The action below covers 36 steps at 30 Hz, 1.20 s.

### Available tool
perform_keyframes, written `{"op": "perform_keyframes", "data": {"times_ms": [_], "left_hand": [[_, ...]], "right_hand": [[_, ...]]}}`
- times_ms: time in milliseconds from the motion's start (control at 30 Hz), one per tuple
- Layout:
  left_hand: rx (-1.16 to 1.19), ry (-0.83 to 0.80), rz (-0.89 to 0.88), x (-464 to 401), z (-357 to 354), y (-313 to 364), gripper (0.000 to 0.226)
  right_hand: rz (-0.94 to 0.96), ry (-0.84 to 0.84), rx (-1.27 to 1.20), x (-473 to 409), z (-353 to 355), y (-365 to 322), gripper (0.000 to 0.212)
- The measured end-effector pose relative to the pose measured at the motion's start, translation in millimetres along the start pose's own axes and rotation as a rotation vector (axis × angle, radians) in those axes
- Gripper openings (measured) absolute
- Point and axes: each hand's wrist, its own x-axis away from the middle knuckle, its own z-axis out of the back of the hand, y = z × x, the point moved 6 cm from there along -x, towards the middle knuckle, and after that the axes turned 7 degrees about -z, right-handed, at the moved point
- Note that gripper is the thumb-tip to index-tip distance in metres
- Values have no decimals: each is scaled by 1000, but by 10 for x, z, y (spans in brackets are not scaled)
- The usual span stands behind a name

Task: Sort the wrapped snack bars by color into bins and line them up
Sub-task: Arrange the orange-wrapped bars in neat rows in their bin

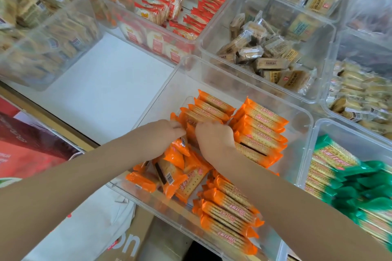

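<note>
Looking down on a white table top (110, 82) crowded with clear plastic bins, its wooden edge (48, 121) running along the near left. Below that edge, showing a red package (27, 146) and a cardboard box (127, 241) on the floor side.

Taking the orange bin (305, 116) as the landmark, sitting nearest and in the middle. Holding orange snack bars (261, 129) in lined-up rows along its far and right parts, another neat row (229, 214) at its near end, and a loose jumble (176, 174) at its near left.

Right of the orange bin, showing a bin (322, 125) of green snack bars (347, 180) stacked in rows. Beyond the orange bin, a bin (212, 34) of beige packets (269, 63) lying loose. Beyond and to the left of it, a bin (118, 17) of red cracker packets (169, 6) standing in rows. Far left of it, a bin (51, 53) of pale packets, blurred.

Reaching into the orange bin with both bare arms. Left hand (157, 133) with fingers pinched together on the end of an orange bar in the far-left row (207, 110). Right hand (214, 137) just beside it, fingers curled down onto the same row, gripping a bar there.
</note>
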Motion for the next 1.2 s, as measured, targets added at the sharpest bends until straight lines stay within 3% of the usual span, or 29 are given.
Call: {"op": "perform_keyframes", "data": {"times_ms": [33,100,400,667,767,867,967,1067,1200], "left_hand": [[-47,107,-50,1,45,19,43],[-125,166,-85,42,66,48,41],[-202,93,-15,32,14,108,54],[114,300,88,84,233,96,42],[152,318,48,89,249,117,44],[25,233,51,42,213,164,52],[-187,229,38,-44,238,229,53],[-318,232,32,-117,239,270,54],[-240,294,43,-174,231,276,54]], "right_hand": [[-1,50,7,18,52,29,30],[3,106,3,25,132,101,31],[54,-33,6,15,-41,94,25],[-21,-51,-127,-114,-42,209,15],[-34,48,-164,-149,102,324,17],[68,124,-103,-179,202,265,18],[156,78,-98,-225,157,193,18],[166,-35,-278,-275,141,293,15],[149,133,-479,-131,308,521,16]]}}
